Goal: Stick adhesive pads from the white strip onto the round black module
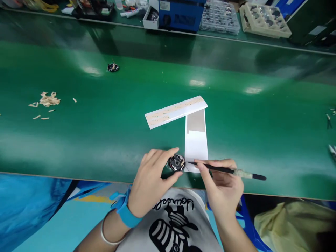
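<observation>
Left hand [151, 180] pinches round black part [177, 162] steady at counter [105, 133] edge; right hand [223, 187] grips tweezers [225, 170], tip at part for fine work.

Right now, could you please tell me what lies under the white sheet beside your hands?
Only the green bench shows around the white sheet; anything beneath is covered. The strip overlaps its far end.

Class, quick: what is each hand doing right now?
Left hand: fingers closed around a small round black part.
Right hand: fingers closed on black tweezers, tip at the part.
</observation>
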The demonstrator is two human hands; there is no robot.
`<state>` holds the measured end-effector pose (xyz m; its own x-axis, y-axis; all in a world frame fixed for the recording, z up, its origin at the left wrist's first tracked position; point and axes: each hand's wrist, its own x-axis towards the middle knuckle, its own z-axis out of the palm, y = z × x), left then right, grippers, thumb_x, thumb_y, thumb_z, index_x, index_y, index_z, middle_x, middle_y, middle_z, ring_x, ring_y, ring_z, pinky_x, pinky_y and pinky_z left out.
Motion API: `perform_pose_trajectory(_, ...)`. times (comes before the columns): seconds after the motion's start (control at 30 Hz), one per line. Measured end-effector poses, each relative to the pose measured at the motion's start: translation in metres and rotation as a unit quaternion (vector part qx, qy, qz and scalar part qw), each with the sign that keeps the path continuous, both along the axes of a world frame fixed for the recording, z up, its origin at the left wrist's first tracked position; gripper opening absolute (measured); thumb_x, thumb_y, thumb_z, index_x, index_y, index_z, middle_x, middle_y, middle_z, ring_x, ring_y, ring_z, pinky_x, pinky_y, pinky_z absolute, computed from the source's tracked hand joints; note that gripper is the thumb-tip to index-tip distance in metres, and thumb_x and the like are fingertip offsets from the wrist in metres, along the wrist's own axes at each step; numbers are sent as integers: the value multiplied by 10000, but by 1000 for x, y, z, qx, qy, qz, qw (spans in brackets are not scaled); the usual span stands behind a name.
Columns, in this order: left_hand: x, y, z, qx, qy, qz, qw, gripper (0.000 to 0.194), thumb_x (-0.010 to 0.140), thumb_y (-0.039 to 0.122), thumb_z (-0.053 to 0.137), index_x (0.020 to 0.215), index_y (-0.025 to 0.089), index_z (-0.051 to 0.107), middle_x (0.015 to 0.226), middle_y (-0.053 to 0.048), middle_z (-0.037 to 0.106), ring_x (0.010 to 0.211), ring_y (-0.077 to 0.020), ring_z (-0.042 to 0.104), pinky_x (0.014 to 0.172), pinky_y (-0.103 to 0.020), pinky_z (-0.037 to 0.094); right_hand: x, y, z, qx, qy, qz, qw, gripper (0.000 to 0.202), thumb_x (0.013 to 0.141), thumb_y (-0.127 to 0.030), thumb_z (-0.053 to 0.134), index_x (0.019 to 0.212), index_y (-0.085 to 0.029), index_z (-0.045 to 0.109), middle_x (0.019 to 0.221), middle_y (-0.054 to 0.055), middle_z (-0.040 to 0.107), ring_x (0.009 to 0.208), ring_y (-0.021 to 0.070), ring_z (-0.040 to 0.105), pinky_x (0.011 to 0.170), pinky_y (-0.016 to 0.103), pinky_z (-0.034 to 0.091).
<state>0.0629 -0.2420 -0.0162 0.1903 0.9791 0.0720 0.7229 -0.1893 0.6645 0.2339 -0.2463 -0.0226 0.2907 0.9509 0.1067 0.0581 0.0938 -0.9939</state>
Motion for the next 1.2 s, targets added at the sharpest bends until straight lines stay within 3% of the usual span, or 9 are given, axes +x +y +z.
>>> perform_pose_trajectory(0.07, 4, -2, 0, 2, 8, 36, 999, 599, 807, 292, 747, 1332, 277, 458, 1099, -48, 642, 1018, -268, 569, 854, -448, 471, -6, -1, -5, 10, 4, 4, 1000, 217, 763, -117, 752, 861, -235, 599, 807, -4, 741, 785, 174, 765, 780, 282, 634)
perform_pose_trajectory(0.17, 7, -5, 0, -11, -11, 36, 999, 661, 789, 279, 751, 1363, 279, 423, 1170, -63, 624, 1069, -282, 559, 876, -448, 463, -9, 3, -7, 9, 3, 19, 1000, 217, 761, -115, 748, 850, -230, 587, 815, 2, 749, 792, 177, 766, 783, 289, 631)
perform_pose_trajectory(0.33, 4, -6, -4, -26, -42, 39, 998, 534, 846, 202, 655, 1335, 294, 463, 1133, -43, 655, 1069, -261, 560, 905, -447, 468, -4, 4, -8, -26, -7, 27, 999, 196, 774, -140, 744, 848, -219, 581, 823, 24, 751, 801, 201, 767, 780, 330, 637)
perform_pose_trajectory(0.7, 3, -6, -7, -21, -46, 44, 998, 449, 849, 208, 666, 1267, 286, 522, 1132, -43, 652, 1056, -247, 564, 898, -436, 485, -2, 4, -8, -35, -1, 42, 998, 187, 776, -154, 742, 839, -226, 582, 828, 26, 752, 804, 211, 768, 780, 350, 642)
perform_pose_trajectory(1.2, 4, -7, -6, 50, -41, 27, 998, 356, 879, 211, 658, 1214, 257, 547, 1076, -35, 681, 996, -224, 581, 853, -408, 506, -3, 4, -7, -18, -47, 37, 998, 154, 770, -132, 739, 817, -212, 616, 808, 21, 751, 792, 204, 766, 745, 333, 653)
